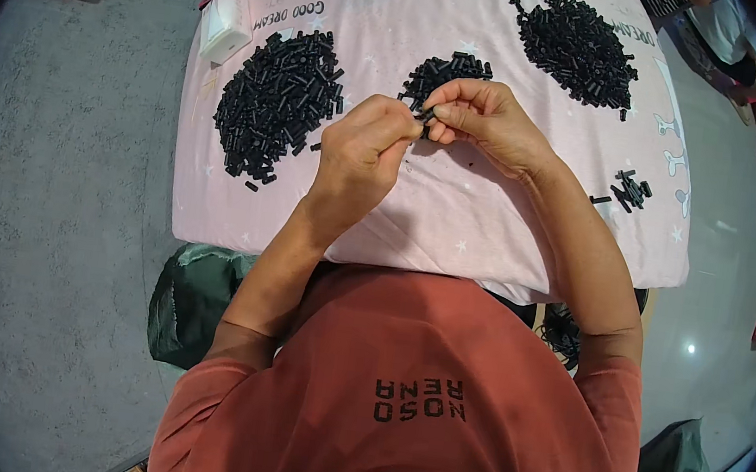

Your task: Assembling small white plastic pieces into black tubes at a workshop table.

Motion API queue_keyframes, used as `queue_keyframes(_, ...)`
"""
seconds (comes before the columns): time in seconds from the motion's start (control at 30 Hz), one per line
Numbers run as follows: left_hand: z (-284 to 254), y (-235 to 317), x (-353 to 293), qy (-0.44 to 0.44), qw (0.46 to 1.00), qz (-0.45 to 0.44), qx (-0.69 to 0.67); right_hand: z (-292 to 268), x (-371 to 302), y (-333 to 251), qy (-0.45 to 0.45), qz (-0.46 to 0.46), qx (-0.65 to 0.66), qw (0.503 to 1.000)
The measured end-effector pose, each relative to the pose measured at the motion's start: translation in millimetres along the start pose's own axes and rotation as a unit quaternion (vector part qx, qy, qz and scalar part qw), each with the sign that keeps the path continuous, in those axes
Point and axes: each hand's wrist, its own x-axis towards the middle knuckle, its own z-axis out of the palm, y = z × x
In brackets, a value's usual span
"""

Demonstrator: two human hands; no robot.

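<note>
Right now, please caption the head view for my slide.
Left hand and right hand meet at a black piece above pink cloth, near black heaps.

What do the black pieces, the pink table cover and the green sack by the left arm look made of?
Black pieces: probably plastic or rubber, satin, from faint highlights; too small to settle. Pink table cover: likely fabric, matt, with soft creases. Green sack: perhaps plastic, slight sheen, crumpled folds.

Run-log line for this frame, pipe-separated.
left hand: at small black piece, grip unclear | right hand: pinching it | around: piles of black pieces, pink cloth
</note>
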Motion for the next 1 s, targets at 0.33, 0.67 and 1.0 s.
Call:
queue_keyframes(0.33,-3.3,-0.3,3.0,-0.01,1.0,0.012,0.01,3.8,-1.1,-3.0,0.011,-0.003,-0.027,1.0)
queue_keyframes(0.67,-3.9,5.5,4.9,-0.009,0.999,0.027,0.028,10.4,-2.8,-4.2,0.027,-0.038,-0.042,0.998)
queue_keyframes(1.0,-5.0,1.8,8.5,0.003,0.999,0.04,0.014,12.8,-3.5,-5.7,0.035,-0.05,-0.02,0.998)
